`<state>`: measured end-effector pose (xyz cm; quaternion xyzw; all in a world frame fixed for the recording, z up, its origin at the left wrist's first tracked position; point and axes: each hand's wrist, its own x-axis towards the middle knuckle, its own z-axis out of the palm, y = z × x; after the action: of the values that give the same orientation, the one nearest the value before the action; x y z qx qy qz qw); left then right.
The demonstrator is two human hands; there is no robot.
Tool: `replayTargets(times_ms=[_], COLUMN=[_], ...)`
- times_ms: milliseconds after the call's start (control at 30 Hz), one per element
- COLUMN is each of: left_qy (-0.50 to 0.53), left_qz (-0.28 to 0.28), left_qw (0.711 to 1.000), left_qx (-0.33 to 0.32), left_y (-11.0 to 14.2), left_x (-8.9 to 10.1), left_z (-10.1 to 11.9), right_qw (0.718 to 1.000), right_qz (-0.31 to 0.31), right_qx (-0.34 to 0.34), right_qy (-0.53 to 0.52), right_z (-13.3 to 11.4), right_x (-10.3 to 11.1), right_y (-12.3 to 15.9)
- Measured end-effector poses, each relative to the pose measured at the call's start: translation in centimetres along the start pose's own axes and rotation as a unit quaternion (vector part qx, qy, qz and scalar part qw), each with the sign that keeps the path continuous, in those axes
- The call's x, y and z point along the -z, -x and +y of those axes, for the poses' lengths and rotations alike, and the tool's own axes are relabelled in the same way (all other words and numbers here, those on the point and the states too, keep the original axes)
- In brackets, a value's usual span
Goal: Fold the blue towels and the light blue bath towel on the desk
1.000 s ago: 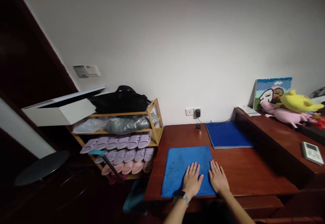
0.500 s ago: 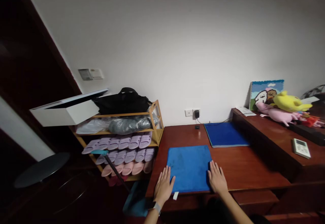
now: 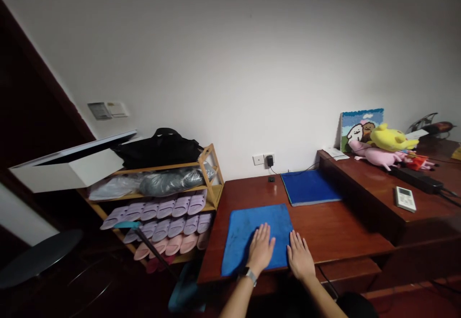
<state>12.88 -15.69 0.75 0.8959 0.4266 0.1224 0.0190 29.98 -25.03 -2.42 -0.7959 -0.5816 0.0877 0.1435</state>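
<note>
A light blue cloth (image 3: 248, 226) lies flat near the front edge of a dark red wooden table (image 3: 324, 231). My left hand (image 3: 260, 249) rests on the cloth's near half, palm down, fingers stretched out. My right hand (image 3: 298, 256) lies flat at the cloth's right edge, fingers extended, partly on the bare wood. Neither hand holds anything. A watch sits on my left wrist. A second, darker blue cloth (image 3: 309, 187) lies folded farther back on the table.
A wooden rack (image 3: 212, 174) with several slippers, a black bag (image 3: 158, 147) and a white box (image 3: 61, 169) stands left. A raised desk (image 3: 382, 198) at right carries plush toys (image 3: 391, 140), a remote (image 3: 405, 198) and a power strip. A charger (image 3: 269, 160) is plugged into the wall.
My left hand moved from the table at the cloth's left edge back onto the cloth, beside my right hand. The view shifted a little to the right.
</note>
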Motion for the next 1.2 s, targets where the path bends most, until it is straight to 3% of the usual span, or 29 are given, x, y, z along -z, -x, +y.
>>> replayTargets(times_ms=[100,200,267,467,600,800,1000,1200], left_qy=[0.035,0.04,0.029,-0.032,-0.039,-0.045,-0.036,-0.021], left_qz=[-0.033,-0.049,-0.045,-0.026,-0.002,0.032,0.039,0.017], left_qw=[0.998,0.998,0.999,0.991,0.99,0.99,0.99,0.991], left_qx=[-0.031,-0.026,-0.011,0.125,0.137,0.131,0.131,0.133], left_y=[-1.4,-0.7,0.7,6.7,9.1,9.5,9.8,9.5], left_x=[-2.5,-4.0,-3.8,-0.6,-0.5,-1.8,-2.0,-0.9], left_z=[4.0,3.7,1.2,-9.7,-13.1,-13.0,-13.0,-12.9], right_qw=[1.0,1.0,0.999,0.999,0.998,0.998,0.998,0.997], right_qz=[-0.012,-0.004,0.004,0.001,-0.003,-0.017,-0.022,-0.038], right_qx=[0.006,0.015,0.018,0.005,0.007,0.001,0.004,0.029], right_qy=[0.012,0.027,0.027,0.049,0.067,0.066,0.052,0.052], right_z=[0.1,0.4,0.5,0.6,0.8,1.4,0.6,0.9], right_x=[-0.1,-0.5,-0.8,-1.2,-1.6,-1.6,0.3,-1.4], right_y=[0.0,-0.1,-0.1,0.0,0.2,-0.7,-5.7,-7.7])
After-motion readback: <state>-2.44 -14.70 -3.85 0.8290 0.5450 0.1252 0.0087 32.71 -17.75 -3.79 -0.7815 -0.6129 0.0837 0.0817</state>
